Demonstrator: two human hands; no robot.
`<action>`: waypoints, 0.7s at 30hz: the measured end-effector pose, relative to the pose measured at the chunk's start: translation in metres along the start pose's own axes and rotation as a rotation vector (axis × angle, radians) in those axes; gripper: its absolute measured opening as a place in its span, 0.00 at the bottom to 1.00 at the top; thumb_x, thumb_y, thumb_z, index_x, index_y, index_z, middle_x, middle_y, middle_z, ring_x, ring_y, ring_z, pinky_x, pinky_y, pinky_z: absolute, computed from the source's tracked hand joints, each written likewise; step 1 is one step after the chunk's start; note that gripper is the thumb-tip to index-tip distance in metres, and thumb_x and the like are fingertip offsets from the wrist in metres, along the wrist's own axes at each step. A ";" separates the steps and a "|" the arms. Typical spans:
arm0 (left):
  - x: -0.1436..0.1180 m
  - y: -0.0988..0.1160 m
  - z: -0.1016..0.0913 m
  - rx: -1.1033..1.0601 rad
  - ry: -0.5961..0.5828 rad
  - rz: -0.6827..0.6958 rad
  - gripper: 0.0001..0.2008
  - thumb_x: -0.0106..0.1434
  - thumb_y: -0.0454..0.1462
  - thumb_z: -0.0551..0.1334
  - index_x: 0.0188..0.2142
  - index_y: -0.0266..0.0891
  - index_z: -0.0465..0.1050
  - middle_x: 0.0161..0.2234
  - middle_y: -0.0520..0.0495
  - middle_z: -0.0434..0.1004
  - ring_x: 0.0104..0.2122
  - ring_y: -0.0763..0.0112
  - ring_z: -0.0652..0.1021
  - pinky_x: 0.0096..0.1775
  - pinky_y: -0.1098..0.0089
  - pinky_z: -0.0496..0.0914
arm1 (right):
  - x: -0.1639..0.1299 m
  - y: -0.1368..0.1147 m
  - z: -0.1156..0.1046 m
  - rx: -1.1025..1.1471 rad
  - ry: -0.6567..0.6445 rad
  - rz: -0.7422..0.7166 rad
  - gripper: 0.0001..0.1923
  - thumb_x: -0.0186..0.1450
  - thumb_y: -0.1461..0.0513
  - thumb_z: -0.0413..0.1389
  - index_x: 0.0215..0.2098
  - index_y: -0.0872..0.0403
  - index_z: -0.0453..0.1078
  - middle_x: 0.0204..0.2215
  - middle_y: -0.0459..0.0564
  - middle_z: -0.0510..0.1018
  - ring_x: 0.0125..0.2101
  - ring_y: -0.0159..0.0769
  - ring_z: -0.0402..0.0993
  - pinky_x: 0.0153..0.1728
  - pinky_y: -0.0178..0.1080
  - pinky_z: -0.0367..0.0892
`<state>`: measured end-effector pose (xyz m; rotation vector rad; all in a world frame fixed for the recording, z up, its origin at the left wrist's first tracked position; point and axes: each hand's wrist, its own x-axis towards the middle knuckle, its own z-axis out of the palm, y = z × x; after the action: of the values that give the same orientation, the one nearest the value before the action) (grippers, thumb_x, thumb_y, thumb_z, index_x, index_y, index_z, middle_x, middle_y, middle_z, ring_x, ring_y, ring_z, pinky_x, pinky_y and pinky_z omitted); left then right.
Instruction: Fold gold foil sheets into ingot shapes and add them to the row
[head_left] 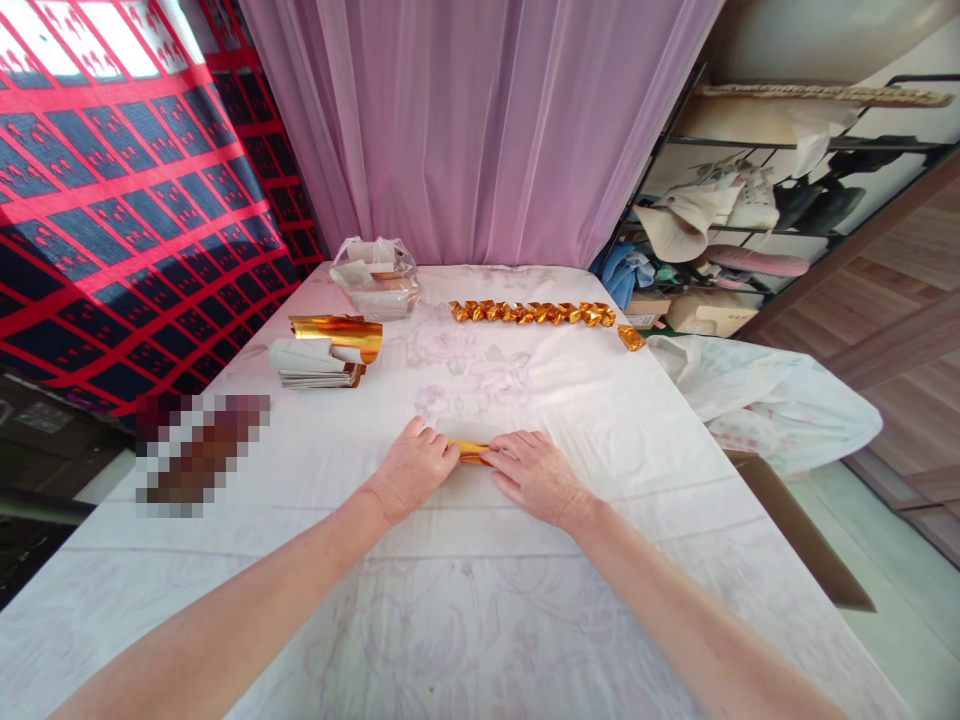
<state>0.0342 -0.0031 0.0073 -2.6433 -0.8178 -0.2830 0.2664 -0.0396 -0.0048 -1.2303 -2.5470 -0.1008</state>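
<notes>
A narrow strip of folded gold foil paper [471, 453] lies at the middle of the table, between my two hands. My left hand [418, 462] grips its left end with curled fingers. On its right end, the fingers of my right hand [534, 474] are closed, pressing it near the tablecloth. Both hands hide the ends of the strip. Farther back, a row of folded gold foil pieces [534, 313] runs from left to right, and one separate gold piece [631, 338] sits past its right end.
At the back left are a stack of gold and white paper sheets [319, 362] and a clear plastic bag [379, 285] with paper inside. A white plastic bag [787, 400] bulges beside the table's right edge. Behind it stands a shoe rack [757, 235]. A purple curtain [480, 130] hangs at the back.
</notes>
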 end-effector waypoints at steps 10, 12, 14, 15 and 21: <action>-0.008 -0.005 -0.006 -0.055 -0.040 -0.057 0.05 0.69 0.34 0.59 0.39 0.38 0.74 0.36 0.47 0.78 0.37 0.63 0.75 0.45 0.60 0.65 | 0.002 -0.009 0.011 -0.048 0.142 -0.121 0.08 0.69 0.66 0.54 0.42 0.52 0.75 0.34 0.47 0.80 0.35 0.34 0.72 0.38 0.40 0.61; -0.012 0.003 -0.009 -0.072 -0.050 -0.119 0.05 0.68 0.36 0.61 0.41 0.37 0.74 0.40 0.46 0.78 0.39 0.62 0.76 0.45 0.59 0.65 | 0.000 -0.016 0.011 -0.036 0.154 -0.124 0.07 0.69 0.65 0.54 0.40 0.52 0.75 0.33 0.47 0.79 0.35 0.34 0.71 0.39 0.40 0.61; -0.017 0.013 -0.011 -0.104 -0.060 -0.162 0.08 0.68 0.38 0.61 0.44 0.38 0.74 0.42 0.46 0.79 0.40 0.62 0.76 0.46 0.60 0.65 | -0.001 -0.021 0.010 -0.024 0.157 -0.112 0.07 0.69 0.65 0.54 0.39 0.51 0.75 0.33 0.47 0.79 0.34 0.35 0.71 0.38 0.40 0.61; -0.020 0.018 -0.012 -0.154 -0.057 -0.205 0.09 0.68 0.38 0.61 0.45 0.38 0.74 0.43 0.46 0.79 0.41 0.63 0.76 0.47 0.60 0.65 | -0.002 -0.024 0.009 -0.018 0.157 -0.102 0.07 0.69 0.65 0.54 0.38 0.51 0.75 0.33 0.47 0.79 0.34 0.35 0.71 0.38 0.40 0.61; -0.030 0.037 -0.016 -0.247 -0.040 -0.336 0.14 0.69 0.38 0.60 0.52 0.39 0.73 0.53 0.44 0.77 0.52 0.60 0.74 0.54 0.58 0.63 | -0.003 -0.031 0.007 0.060 0.154 -0.016 0.04 0.68 0.65 0.58 0.38 0.52 0.74 0.34 0.47 0.79 0.35 0.36 0.72 0.37 0.40 0.61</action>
<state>0.0300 -0.0527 0.0027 -2.7308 -1.3198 -0.4442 0.2420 -0.0599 -0.0101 -1.1338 -2.4104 -0.1166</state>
